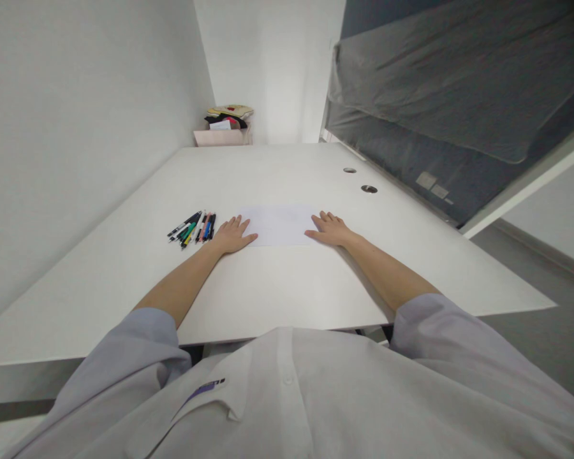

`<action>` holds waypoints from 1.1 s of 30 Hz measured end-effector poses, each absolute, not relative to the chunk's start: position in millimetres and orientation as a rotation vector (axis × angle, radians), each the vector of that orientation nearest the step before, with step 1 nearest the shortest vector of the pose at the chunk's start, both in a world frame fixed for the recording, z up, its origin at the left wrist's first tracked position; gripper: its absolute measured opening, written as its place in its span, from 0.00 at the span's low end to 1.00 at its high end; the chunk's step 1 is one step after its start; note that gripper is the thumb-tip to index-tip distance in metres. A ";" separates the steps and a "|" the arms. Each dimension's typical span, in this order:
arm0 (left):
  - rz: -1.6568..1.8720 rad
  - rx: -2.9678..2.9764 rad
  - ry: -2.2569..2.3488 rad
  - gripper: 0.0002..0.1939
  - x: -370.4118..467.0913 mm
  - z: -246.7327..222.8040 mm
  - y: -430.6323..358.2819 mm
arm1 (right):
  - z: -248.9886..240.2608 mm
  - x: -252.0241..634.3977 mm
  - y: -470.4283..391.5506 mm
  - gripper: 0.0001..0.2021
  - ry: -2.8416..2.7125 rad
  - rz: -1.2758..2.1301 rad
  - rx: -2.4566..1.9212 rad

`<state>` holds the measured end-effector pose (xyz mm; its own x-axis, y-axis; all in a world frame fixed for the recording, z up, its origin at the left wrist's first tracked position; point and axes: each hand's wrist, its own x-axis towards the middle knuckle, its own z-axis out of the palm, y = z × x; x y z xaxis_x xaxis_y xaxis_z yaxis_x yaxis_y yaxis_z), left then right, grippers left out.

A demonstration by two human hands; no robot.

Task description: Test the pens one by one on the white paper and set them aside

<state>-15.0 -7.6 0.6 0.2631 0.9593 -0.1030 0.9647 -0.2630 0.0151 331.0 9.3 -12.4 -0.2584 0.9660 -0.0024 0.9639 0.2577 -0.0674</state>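
A blank white sheet of paper [281,226] lies flat on the white table [277,287]. My left hand [233,234] rests palm down at the paper's left edge, fingers spread, with the thumb and fingertips reaching its border. At the right edge my right hand [330,228] lies flat in the same way, its fingers apart. Neither hand holds anything. Just left of my left hand is a loose bunch of several pens [192,229] in black, green, yellow, pink, white and blue.
A pale pink box [219,138] with cloth items stands at the table's far left end. Two round cable holes [369,189] sit near the right side. A dark panel draped with grey cloth [459,83] rises along the right edge; a wall [76,115] borders the left.
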 end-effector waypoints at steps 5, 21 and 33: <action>-0.109 2.436 1.852 0.43 -14.7 0.3 -7.1 | -15.4 332.9 12.2 0.45 -2.449 0.086 -1.872; -0.122 2.435 1.855 0.43 -13.1 2.4 -9.9 | -6.1 325.8 5.6 0.49 -2.460 0.148 -1.981; -0.106 2.446 1.838 0.43 -13.9 1.0 -8.6 | -6.3 325.9 6.1 0.50 -2.470 0.183 -1.986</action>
